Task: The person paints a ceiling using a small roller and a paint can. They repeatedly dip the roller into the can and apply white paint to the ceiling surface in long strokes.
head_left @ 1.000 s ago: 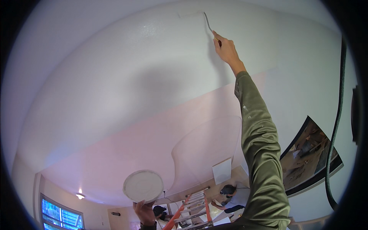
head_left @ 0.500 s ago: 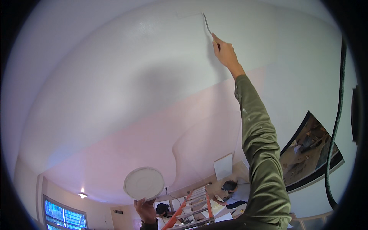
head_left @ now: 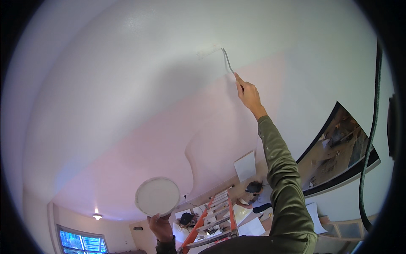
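Observation:
My right hand (head_left: 248,94) is closed round the handle of a paint roller (head_left: 229,62), arm stretched up and forward. The roller's pale sleeve (head_left: 209,51) lies against the white upper part of the wall (head_left: 139,76), hard to tell from the paint around it. Low in front of me, my left hand (head_left: 160,226) grips the near edge of a round white lid-like container (head_left: 157,197) with a raised rim. Whether it is a shallow lid or the top of a deeper pail cannot be made out. Below the white, the wall is pink (head_left: 169,135).
An orange stepladder (head_left: 211,216) stands below. Two people work down there, one in a dark cap (head_left: 186,218), another with dark hair (head_left: 254,186). A white panel (head_left: 245,166) leans on the wall. A dark-framed glossy screen (head_left: 338,148) and black cable (head_left: 374,127) are at right.
My right hand and the roller have come down the wall, closer to the pink area. My left hand still holds the round container. The view has shifted slightly.

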`<action>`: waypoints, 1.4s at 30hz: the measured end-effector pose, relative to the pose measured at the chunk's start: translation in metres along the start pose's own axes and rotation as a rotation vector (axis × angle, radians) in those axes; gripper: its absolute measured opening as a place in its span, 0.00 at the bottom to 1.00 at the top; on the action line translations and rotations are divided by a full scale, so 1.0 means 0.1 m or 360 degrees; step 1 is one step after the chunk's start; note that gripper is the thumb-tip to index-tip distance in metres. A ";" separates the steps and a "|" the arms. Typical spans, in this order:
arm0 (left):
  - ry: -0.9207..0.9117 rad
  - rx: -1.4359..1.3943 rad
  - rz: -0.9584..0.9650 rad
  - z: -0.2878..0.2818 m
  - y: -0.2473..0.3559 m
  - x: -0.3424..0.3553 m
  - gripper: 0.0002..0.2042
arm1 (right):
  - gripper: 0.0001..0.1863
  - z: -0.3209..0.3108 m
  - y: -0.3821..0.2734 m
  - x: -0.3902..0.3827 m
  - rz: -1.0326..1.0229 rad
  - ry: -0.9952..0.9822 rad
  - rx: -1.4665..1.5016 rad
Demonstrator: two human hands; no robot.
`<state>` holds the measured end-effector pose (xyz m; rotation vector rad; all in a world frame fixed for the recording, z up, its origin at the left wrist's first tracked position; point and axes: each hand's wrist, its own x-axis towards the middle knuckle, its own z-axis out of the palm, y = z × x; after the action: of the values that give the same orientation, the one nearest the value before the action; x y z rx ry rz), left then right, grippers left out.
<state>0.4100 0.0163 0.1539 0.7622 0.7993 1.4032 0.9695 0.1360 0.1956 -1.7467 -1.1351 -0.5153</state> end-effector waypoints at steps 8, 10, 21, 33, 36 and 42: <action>-0.0035 0.0014 0.0014 0.08 -0.02 -0.03 0.29 | 0.24 0.01 0.44 -0.42 0.0046 -0.0006 0.0121; -0.0047 0.0036 0.0032 0.07 -0.01 -0.01 0.28 | 0.24 0.05 0.52 -0.39 0.0091 0.0008 0.0160; -0.0025 0.0039 0.0088 -0.01 -0.03 -0.03 0.25 | 0.24 -0.13 0.30 0.48 -0.0172 0.0197 0.0159; -0.0030 0.0087 0.0029 0.15 -0.06 -0.03 0.23 | 0.25 0.07 0.68 -0.17 -0.0088 0.0066 0.0092; -0.0031 0.0063 0.0022 0.16 -0.07 -0.03 0.21 | 0.24 0.05 0.61 0.01 -0.0140 0.0113 0.0112; 0.0020 -0.0007 0.0001 0.16 -0.10 -0.01 0.20 | 0.23 -0.14 0.25 0.81 -0.0238 0.0280 0.0177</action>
<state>0.4286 0.0147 0.1544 0.7510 0.8059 1.4109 1.0322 0.1582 0.2505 -1.4980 -1.1514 -0.6703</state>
